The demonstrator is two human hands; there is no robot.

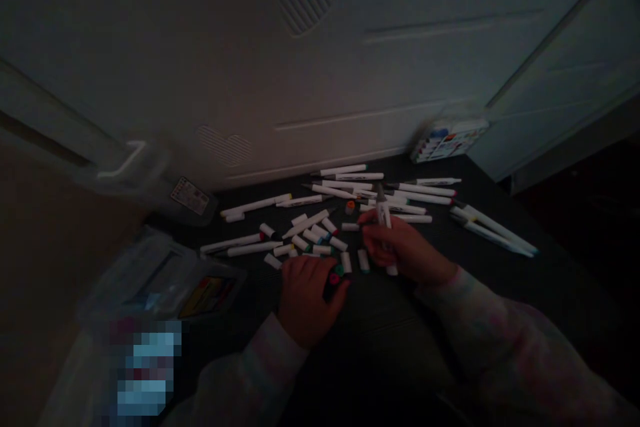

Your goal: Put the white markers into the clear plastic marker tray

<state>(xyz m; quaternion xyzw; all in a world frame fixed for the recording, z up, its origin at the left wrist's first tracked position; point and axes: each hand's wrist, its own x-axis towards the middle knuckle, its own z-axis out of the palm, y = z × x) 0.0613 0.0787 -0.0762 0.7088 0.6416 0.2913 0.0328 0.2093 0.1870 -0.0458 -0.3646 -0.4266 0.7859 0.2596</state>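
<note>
The view is dim. My right hand (395, 243) is closed around a white marker (384, 213), held nearly upright with its dark grey tip end bare and pointing up. To its left, my left hand (310, 293) rests low on the dark tabletop, palm down, with thumb and fingers apart around a green-ended cap (339, 269) and a pink-ended cap (334, 278). Several loose white caps lie beyond its fingers, among them a green-banded cap (323, 250) and a blue-banded cap (320, 230). An orange-topped cap (350, 207) stands beyond the hands.
Uncapped markers (345, 185) lie scattered along the back of the dark table (380, 353), against a pale panelled wall (320, 93). A clear case (445, 137) stands at the back right. Clear plastic boxes (145, 273) lie at the left. Two markers (493, 227) lie on the right.
</note>
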